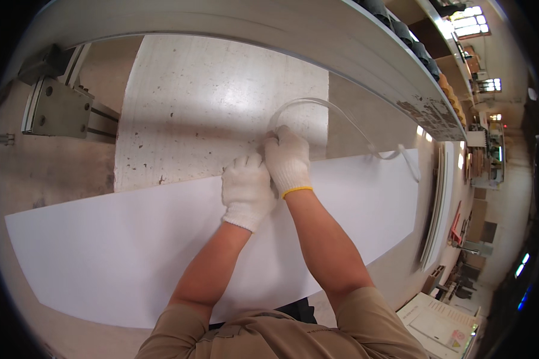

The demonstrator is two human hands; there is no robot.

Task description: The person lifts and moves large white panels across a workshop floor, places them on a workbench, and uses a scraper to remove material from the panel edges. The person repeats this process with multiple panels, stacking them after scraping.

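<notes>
A large white board (132,251) lies across in front of me, with its far edge beside both hands. My left hand (247,186), in a white knitted glove, rests at that edge with its fingers bent over it and close together. Just to its right, my right hand (287,158), gloved in white with a yellow cuff, is closed on a thin pale strip (342,111). From the fingers the strip loops up and to the right. Its far part comes down onto the right end of the board. The gloves hide the strip's gripped end.
Beyond the board lies a scuffed white panel (221,90). A long metal beam (233,24) arches across the far side, with a metal bracket (60,107) at left. Stacked panels (438,203) stand at right, and a pale machine cabinet (440,326) is at lower right.
</notes>
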